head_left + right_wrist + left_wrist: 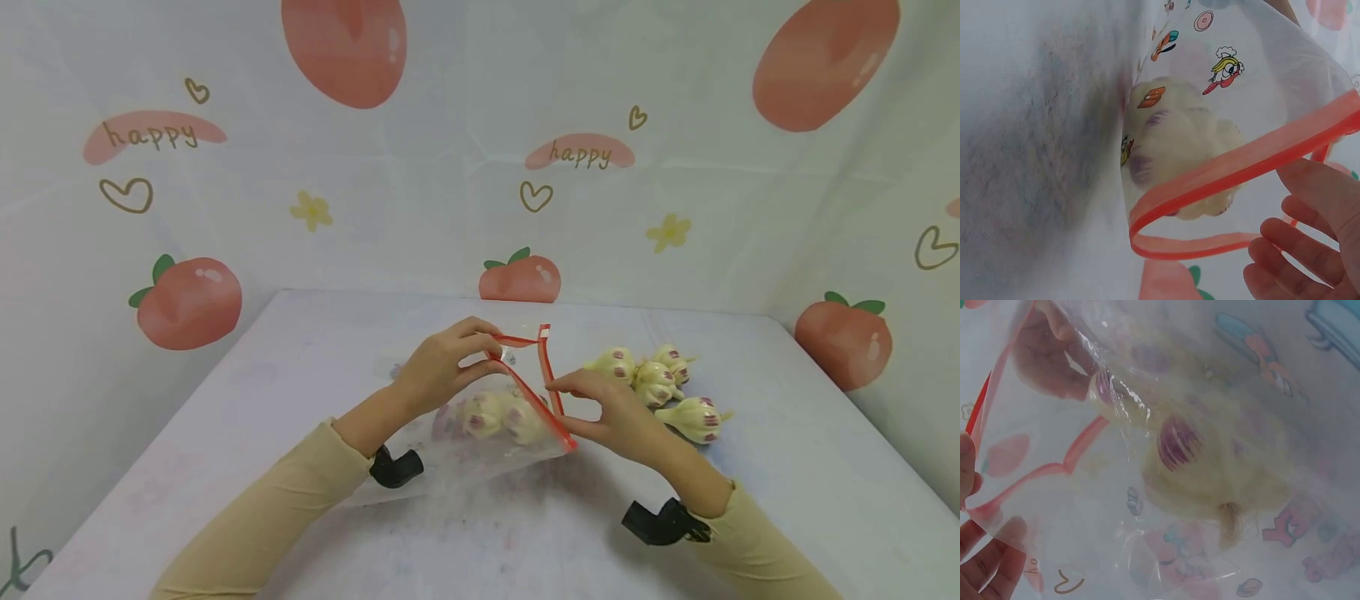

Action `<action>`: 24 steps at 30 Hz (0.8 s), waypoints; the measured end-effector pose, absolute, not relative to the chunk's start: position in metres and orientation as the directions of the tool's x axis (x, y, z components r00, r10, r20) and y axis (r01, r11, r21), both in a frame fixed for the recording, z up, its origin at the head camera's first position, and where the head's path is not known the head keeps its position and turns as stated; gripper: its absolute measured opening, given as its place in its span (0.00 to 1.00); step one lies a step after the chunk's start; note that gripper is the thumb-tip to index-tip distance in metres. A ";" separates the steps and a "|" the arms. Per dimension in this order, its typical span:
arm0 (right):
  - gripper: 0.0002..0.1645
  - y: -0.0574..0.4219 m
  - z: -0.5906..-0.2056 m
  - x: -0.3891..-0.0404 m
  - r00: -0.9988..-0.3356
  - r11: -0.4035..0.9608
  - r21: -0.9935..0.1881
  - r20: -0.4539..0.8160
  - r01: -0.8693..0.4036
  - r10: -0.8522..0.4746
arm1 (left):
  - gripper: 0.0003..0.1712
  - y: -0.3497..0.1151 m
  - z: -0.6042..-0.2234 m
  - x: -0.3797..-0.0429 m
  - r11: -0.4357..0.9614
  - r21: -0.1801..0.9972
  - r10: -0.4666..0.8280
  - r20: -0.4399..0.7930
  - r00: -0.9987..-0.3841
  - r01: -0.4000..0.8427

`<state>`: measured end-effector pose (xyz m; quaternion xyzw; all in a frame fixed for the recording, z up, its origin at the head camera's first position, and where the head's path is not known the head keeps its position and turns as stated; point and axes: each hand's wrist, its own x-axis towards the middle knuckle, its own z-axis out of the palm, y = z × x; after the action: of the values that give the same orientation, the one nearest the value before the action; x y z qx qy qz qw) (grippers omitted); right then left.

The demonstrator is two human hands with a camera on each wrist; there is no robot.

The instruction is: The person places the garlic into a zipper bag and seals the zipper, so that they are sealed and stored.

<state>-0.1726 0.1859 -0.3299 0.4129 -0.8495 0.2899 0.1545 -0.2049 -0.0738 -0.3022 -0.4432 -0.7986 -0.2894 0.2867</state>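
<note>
Clear plastic zip bag (465, 462), ctr frame, cream/purple round garlic bulbs (483, 417) inside: prob. light, floppy, slippery; best held by red plastic rim (1241, 164). L hand (446, 362) pinches it; R hand (618, 417) half-open, touching it, grip unclear.

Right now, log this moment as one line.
left hand: pinches red rim; right hand: touches red rim; clear bag: open, garlic inside; loose garlic: on table, beyond right hand

Open clear bag (465, 462), red-rimmed, garlic bulbs (482, 416) inside; loose bulbs (655, 383) at right
</note>
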 end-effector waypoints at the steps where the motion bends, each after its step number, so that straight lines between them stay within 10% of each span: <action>1: 0.24 0.187 -0.330 -0.172 -0.618 0.495 -0.371 0.498 -0.786 -0.608 | 0.10 -0.074 -0.302 -0.205 0.443 0.219 0.538 0.711 -0.453 0.870; 14: 0.25 0.206 -0.335 -0.173 -0.633 0.563 -0.322 0.558 -0.761 -0.537 | 0.10 -0.072 -0.302 -0.204 0.463 0.419 0.489 0.615 -0.619 0.781; 24: 0.27 0.224 -0.332 -0.172 -0.642 0.617 -0.290 0.596 -0.732 -0.482 | 0.10 -0.071 -0.303 -0.203 0.464 0.421 0.501 0.601 -0.623 0.779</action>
<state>-0.1718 0.2236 -0.3324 0.3498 -0.8673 0.2628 0.2375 -0.2031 -0.0713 -0.3031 -0.3850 -0.8316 -0.3461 0.2010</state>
